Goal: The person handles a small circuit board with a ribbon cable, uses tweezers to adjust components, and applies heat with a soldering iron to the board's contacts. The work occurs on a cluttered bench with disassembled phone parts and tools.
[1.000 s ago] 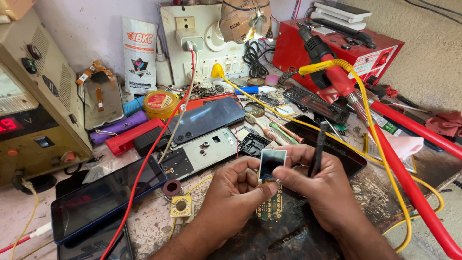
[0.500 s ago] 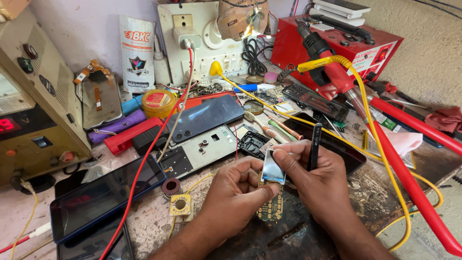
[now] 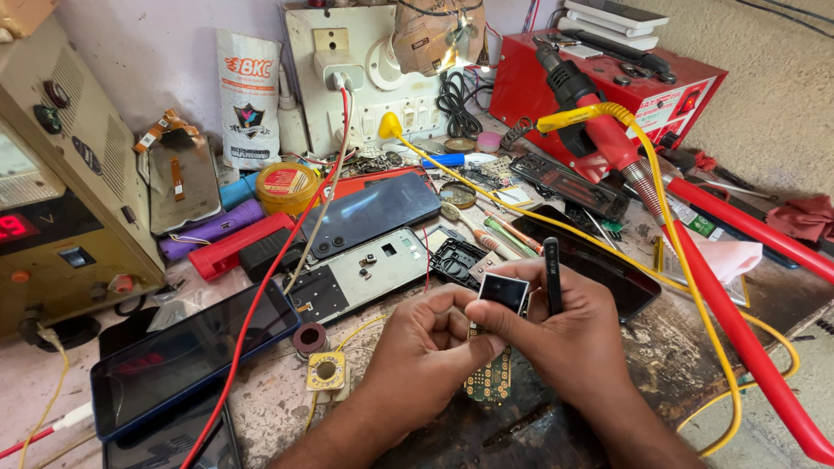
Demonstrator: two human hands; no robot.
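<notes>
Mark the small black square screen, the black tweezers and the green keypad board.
Small black square screen [image 3: 504, 291], head view, centre of glass.
Black tweezers [image 3: 552, 274], head view, mid-shaft.
Green keypad board [image 3: 492, 380], head view, lower pads.

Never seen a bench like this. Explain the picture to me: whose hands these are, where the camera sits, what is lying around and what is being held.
No machine does the work here: these are a person's two bare hands, filmed by a camera worn on the head and looking down at a cluttered repair bench.

The left hand and right hand meet over the bench and together pinch a small square dark screen part. The right hand's grip also holds a thin black tool upright. Below them lies a small green circuit board.

Around them: an opened phone body, a dark phone back, a blue-edged phone, a beige power supply at the left, a red box-shaped unit at the back, and red and yellow cables.
</notes>
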